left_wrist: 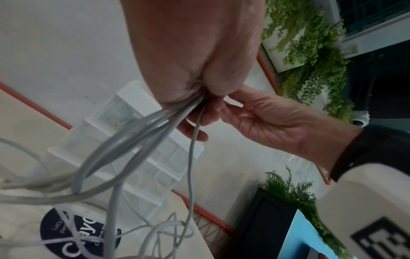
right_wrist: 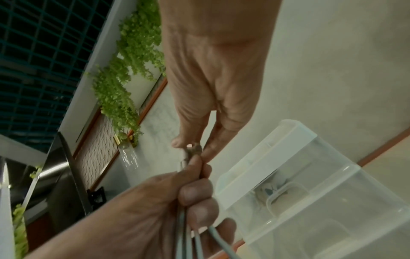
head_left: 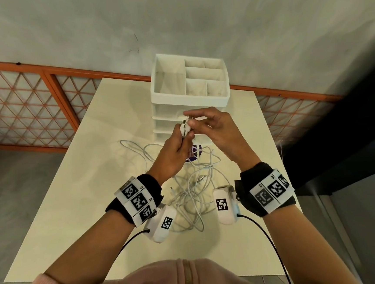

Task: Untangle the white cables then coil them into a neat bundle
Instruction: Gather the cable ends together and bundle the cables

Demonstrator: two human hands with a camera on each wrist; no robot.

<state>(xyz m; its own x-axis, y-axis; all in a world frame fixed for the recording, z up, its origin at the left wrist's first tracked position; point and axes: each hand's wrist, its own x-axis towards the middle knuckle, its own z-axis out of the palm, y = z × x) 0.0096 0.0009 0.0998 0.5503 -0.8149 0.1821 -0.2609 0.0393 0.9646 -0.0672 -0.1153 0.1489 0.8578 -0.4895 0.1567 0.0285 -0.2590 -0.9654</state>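
Cable ends point(head_left: 184, 125) at frame centre: left hand point(head_left: 172, 157) grip curled around the gathered white cables point(head_left: 192, 193); right hand point(head_left: 212, 126) grip pinching the connectors. Remaining tangle lies on the worktop point(head_left: 78, 196), lower centre.

The right hand point(right_wrist: 213, 84) reaches down, thumb and forefinger pinching the connector ends point(right_wrist: 191, 150) at the top of the white cables point(right_wrist: 195, 234). Below, the left hand point(right_wrist: 155, 210) clasps the cable strands together. A translucent plastic organizer point(right_wrist: 310, 192) stands just beside them.
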